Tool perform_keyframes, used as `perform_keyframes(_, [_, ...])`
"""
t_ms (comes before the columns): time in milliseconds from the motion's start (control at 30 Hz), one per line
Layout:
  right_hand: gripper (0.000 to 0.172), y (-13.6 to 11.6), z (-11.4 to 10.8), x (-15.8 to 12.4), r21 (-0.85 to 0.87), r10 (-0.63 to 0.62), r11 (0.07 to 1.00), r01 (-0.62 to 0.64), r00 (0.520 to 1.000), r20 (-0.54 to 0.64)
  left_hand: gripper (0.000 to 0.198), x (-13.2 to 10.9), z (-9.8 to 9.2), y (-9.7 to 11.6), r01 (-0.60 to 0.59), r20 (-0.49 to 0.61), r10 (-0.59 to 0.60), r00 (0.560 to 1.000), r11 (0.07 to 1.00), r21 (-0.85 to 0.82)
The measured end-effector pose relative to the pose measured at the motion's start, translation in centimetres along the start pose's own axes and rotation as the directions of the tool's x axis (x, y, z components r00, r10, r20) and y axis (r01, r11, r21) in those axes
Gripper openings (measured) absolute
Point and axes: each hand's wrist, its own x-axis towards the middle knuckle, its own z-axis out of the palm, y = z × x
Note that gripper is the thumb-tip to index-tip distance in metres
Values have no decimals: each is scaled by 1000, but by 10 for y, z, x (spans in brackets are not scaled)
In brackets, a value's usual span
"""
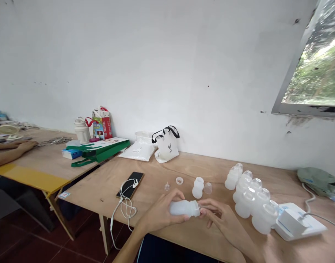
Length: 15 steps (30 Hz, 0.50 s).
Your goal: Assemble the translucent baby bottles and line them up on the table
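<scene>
My left hand [163, 213] is wrapped round a translucent white baby bottle [181, 208], held on its side above the table's front edge. The bottle's collar end points right. There my right hand [220, 217] pinches at the tip, where a small clear nipple [200, 206] partly shows between the fingers. Just beyond my hands lie a loose nipple [167, 186], a white collar ring [179, 180], an open bottle body [198, 188] standing upright, and a clear cap [208, 188]. Several capped bottles [249, 201] stand grouped to the right.
A phone [130, 185] with white earphones [126, 199] lies left on the wooden table [205, 166]. White bags [167, 146] rest against the wall. At right are a white device [296, 223] with a cable and a green cloth item [318, 179]. Another person's arms [14, 149] rest on the left table.
</scene>
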Motion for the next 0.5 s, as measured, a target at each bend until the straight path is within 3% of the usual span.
perform_keyframes(100, [34, -1, -3, -1, -23, -21, 1000, 21, 1000, -22, 45, 1, 3, 0, 6, -16, -6, 1000, 999, -41])
perform_keyframes(167, [29, -1, -5, -2, -49, -52, 998, 49, 997, -60, 46, 5, 5, -2, -16, -8, 15, 1000, 987, -157])
perform_keyframes(300, [23, 0, -6, -3, -115, -145, 985, 130, 980, -135, 53, 13, 12, -10, 3, 57, 26, 998, 889, -459])
perform_keyframes(500, [18, 2, -5, -4, -293, -331, 911, 290, 938, -100, 54, 16, 16, -14, 118, 170, -15, 985, 780, -615])
